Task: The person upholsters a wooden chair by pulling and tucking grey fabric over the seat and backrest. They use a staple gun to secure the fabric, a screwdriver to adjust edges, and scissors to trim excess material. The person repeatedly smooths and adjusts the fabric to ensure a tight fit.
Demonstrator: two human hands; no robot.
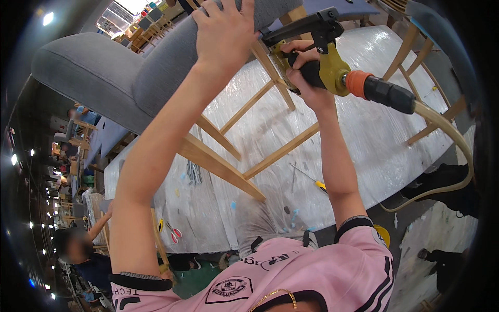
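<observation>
Grey-upholstered chair (pixel 166 67) bears the left hand (pixel 223 31); both forearms (pixel 156 140) extend forward. Beneath the chair is the film-covered worktop (pixel 379 148); more chairs (pixel 145 23) stand beyond. Left fingers rest slightly apart on the chair; fingers of the right hand (pixel 312 88) are clamped around a yellow-and-black hose-fed tool (pixel 335 70).

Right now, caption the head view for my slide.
Left hand on a gray chair, right hand gripping a hose-fed tool, over a plastic-covered table.
</observation>
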